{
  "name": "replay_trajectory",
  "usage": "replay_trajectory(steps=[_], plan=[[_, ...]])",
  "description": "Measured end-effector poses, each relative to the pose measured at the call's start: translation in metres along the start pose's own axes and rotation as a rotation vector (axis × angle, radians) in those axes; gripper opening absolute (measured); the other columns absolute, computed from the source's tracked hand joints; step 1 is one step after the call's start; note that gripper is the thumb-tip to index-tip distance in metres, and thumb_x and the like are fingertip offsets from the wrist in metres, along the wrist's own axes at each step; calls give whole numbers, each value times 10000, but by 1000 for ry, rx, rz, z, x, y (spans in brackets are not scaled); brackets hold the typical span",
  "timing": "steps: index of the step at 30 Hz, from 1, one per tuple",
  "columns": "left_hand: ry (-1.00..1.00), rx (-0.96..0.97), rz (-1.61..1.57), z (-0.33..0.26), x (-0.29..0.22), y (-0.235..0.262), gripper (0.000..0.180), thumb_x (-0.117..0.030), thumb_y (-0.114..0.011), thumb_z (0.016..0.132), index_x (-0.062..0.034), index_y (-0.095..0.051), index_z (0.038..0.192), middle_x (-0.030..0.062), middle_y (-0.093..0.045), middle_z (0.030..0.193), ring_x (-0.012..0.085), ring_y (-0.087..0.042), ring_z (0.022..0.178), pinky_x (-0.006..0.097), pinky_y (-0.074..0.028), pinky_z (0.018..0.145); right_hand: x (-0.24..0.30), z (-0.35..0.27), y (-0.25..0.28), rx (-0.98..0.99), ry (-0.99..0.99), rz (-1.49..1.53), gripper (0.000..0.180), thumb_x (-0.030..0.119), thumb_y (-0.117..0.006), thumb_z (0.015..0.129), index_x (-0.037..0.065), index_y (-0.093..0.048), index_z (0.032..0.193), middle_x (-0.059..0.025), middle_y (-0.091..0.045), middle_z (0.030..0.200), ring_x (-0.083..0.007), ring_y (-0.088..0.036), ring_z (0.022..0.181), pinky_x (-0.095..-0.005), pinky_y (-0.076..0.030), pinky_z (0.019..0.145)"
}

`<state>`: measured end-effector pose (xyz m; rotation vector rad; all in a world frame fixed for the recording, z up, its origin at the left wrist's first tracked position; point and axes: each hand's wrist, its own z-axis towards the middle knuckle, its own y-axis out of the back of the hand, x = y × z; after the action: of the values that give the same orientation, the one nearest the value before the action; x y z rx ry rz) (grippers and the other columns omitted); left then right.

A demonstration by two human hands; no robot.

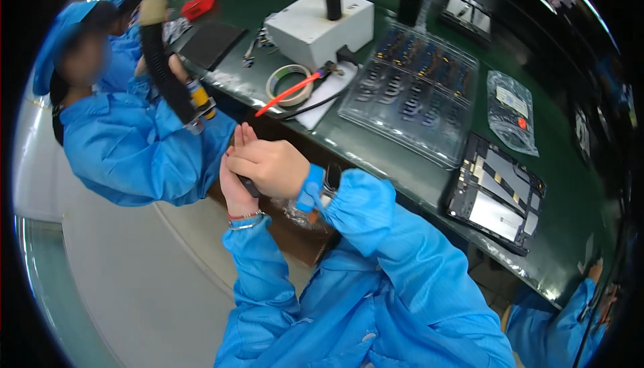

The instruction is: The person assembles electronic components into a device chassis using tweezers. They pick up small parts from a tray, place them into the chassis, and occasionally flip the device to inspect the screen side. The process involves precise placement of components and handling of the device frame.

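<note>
In front of the bench edge, my two hands are together. My left hand (234, 183) is below, palm turned up with its fingers stretched out, and a red band and a bracelet circle its wrist. My right hand (276, 169) is curled over that palm, its fingers closed. A small dark object (249, 186) shows between the right hand's lower side and the left palm; most of it is hidden, so its kind is unclear. A blue wrist strap (310, 188) and a dark watch (332, 177) sit on my right wrist.
On the green bench are an opened tablet-like device (500, 193), a clear tray (409, 89) of small parts, a bagged part (512, 113), a tape roll (290, 85), a red-orange stick (290, 93) and a white box (320, 26). A black hose (161, 66) hangs near a co-worker (144, 140).
</note>
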<state>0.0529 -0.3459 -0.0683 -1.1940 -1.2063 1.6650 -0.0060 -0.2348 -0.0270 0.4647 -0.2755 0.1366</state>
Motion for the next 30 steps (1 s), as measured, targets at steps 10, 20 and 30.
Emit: replay_trajectory(steps=[10, 20, 30], plan=[[36, 73, -257, 16, -55, 39, 428, -81, -218, 889, 55, -328, 1279, 173, -401, 1309, 263, -360, 1241, 348, -277, 1059, -21, 28, -29, 188, 355, -152, 232, 101, -585, 660, 59, -573, 888, -11, -586, 850, -149, -585, 720, -248, -498, 556], [-195, -428, 257, 9, -34, -21, 421, -161, -246, 914, 39, -357, 1267, 138, -448, 1276, 225, -407, 1211, 341, -316, 1030, -16, 38, -29, 188, 207, -61, 235, 89, -618, 676, 63, -592, 908, -24, -611, 847, -172, -607, 759, -272, -505, 598], [41, -16, 711, -33, 69, -86, 298, -99, -411, 900, 22, -473, 1165, 109, -555, 1085, 170, -559, 964, 283, -455, 837, 51, -24, 118, -624, -873, 1136, 210, 60, -615, 812, -44, -584, 992, -121, -625, 925, -167, -610, 792, -280, -496, 728]])
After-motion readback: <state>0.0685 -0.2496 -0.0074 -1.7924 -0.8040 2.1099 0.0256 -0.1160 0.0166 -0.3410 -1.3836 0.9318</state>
